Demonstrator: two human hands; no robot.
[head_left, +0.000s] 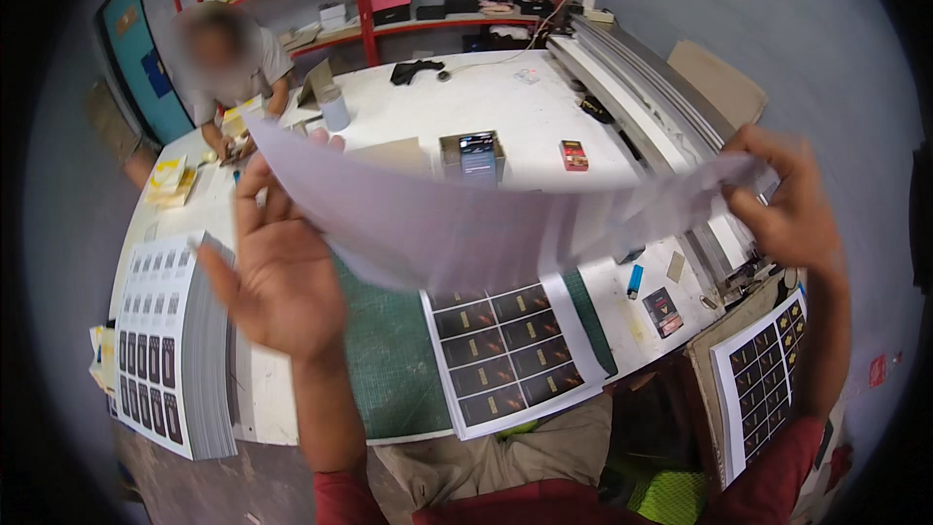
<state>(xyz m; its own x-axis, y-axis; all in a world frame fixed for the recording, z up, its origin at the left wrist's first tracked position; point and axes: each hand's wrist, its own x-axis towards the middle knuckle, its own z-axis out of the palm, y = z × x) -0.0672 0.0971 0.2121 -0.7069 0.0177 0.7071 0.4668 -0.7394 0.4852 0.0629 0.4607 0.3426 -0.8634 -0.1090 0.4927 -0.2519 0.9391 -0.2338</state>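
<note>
While the right hand (792, 204) pinches one end of a pale, motion-blurred sheet (457, 233) between thumb and fingers in the head view, the left hand (292, 282) turns its palm up at the other end, its thumb standing apart and some fingertips hidden behind the sheet. The sheet sags in the air above a green cutting mat (389, 360) and a pile of dark-printed sheets (515, 360). A thick paper stack (155, 331) stands left of the left hand; a blue lighter (635, 282) lies right of the mat.
</note>
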